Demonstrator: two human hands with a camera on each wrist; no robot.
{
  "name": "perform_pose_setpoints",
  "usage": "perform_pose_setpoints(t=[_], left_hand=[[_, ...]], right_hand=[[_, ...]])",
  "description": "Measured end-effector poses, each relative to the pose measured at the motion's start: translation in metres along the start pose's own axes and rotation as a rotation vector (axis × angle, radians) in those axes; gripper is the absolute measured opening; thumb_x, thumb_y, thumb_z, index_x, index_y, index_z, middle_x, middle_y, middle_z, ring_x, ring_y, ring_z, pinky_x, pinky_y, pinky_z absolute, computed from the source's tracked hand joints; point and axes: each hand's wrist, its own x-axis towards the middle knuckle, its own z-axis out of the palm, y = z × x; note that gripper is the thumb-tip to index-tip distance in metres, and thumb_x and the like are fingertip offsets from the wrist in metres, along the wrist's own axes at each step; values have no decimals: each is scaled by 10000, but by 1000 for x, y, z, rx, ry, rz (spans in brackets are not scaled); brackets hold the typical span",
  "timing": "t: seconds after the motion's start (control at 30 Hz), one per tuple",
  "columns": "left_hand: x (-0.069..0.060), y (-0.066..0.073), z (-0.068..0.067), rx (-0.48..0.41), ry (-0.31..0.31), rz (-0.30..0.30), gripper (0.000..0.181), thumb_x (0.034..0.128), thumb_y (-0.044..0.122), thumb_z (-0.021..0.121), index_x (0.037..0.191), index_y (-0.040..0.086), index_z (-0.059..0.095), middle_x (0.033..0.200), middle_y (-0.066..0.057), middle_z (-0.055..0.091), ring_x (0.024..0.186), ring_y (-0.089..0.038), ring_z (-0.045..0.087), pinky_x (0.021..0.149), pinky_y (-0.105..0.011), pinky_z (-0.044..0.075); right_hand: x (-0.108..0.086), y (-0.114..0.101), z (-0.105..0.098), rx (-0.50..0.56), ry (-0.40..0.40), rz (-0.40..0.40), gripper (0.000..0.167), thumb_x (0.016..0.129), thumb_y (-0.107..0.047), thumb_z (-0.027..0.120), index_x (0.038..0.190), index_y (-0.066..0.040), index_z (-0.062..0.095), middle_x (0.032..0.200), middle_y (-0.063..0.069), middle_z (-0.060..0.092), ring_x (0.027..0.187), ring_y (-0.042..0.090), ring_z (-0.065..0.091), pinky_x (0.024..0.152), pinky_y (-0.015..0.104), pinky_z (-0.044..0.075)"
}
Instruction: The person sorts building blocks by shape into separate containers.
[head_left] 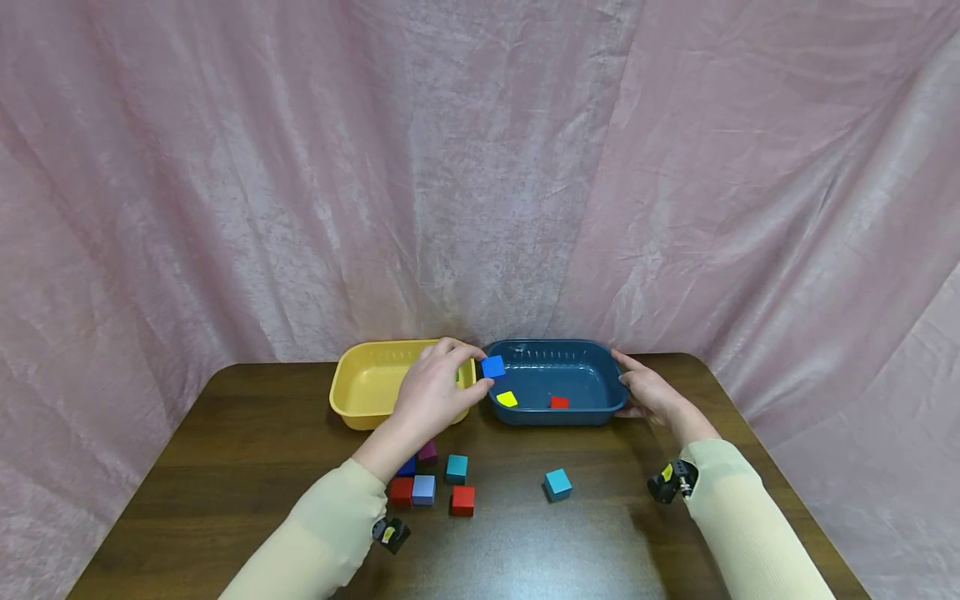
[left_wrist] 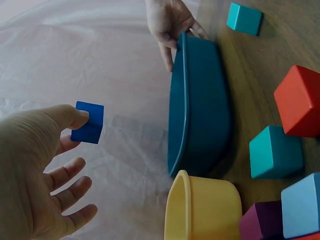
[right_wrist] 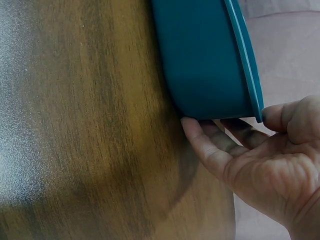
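Note:
My left hand (head_left: 442, 385) pinches a blue block (head_left: 492, 367) between thumb and index finger. The block is held up over the left rim of the dark blue-green bin (head_left: 562, 416); in the left wrist view the other fingers spread apart. Inside that bin lie a yellow block (head_left: 507, 399) and a red block (head_left: 559, 402). At the bin's right end, my right hand (head_left: 652, 393) grips it, thumb at the rim and fingers against the outer wall (right_wrist: 215, 90). A yellow bin (head_left: 367, 421) stands at left, partly behind my left hand, with a bit of green showing inside.
In front of the bins lie a red block (head_left: 462, 501), a teal block (head_left: 457, 469), a light blue block (head_left: 423, 490), another red block (head_left: 401, 492) and a purple block (head_left: 427, 452). Another teal block (head_left: 557, 484) lies apart to the right. A pink curtain (head_left: 480, 167) hangs behind the table.

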Motion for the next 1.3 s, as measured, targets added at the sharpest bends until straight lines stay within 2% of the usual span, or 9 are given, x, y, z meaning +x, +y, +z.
perform_pose_setpoints(t=[0.2,0.23,0.3,0.33,0.37,0.43,0.57,0.8,1.3], left_hand=[[10,5,9,30,-31,-7,354,889,430,783,1195,260,735,1251,-41,620,1121,-261,556,890,-454,509],[11,5,11,35,-35,-5,356,889,431,781,1196,258,735,1244,-42,621,1112,-260,559,887,-446,508],[14,4,15,41,-41,-4,354,891,427,782,1199,259,734,1230,-40,622,1090,-251,559,875,-430,505],[15,4,17,44,-43,-4,353,893,425,783,1200,258,734,1225,-38,621,1083,-247,558,871,-424,504],[16,3,20,47,-46,-4,353,894,424,783,1202,259,733,1223,-37,621,1079,-243,557,870,-419,503],[18,3,24,54,-52,-5,356,895,422,786,1206,256,734,1220,-38,620,1072,-241,555,870,-414,500],[22,4,31,74,-66,-12,368,895,419,790,1213,242,736,1224,-50,616,1070,-247,551,869,-421,498],[31,9,43,132,-116,-14,386,913,445,763,1243,248,725,1219,-38,605,1083,-239,539,881,-402,482],[40,17,65,197,-166,-35,378,919,463,754,1239,264,727,1192,-34,604,1059,-228,530,862,-382,478]], right_hand=[[1,0,0,-5,7,8,650,1058,-13,224,1663,-193,70,594,5,269,506,154,356,959,682,442],[1,1,1,-10,8,7,651,1056,-11,223,1663,-190,69,656,50,350,567,168,427,955,680,448],[2,1,1,-12,6,7,654,1054,-8,221,1662,-189,64,920,214,505,786,283,583,956,679,451],[2,2,1,-10,4,8,656,1052,-7,218,1662,-190,60,1130,295,499,943,370,606,958,680,449],[2,2,1,-10,0,8,659,1050,-7,216,1662,-191,56,1333,346,425,1079,442,590,959,680,449],[2,2,2,-5,-16,8,662,1049,-6,204,1661,-193,32,1616,321,109,1312,540,430,973,688,434],[1,2,2,-1,-27,9,667,1048,-9,198,1661,-207,22,1659,297,-20,1409,584,278,982,689,425],[-1,1,3,-6,-29,-2,672,1044,-3,195,1661,-203,20,1659,293,-43,1430,581,235,984,702,412],[-1,1,3,-17,-27,-24,671,1040,-3,200,1661,-186,25,1644,312,60,1245,483,457,972,695,430]])
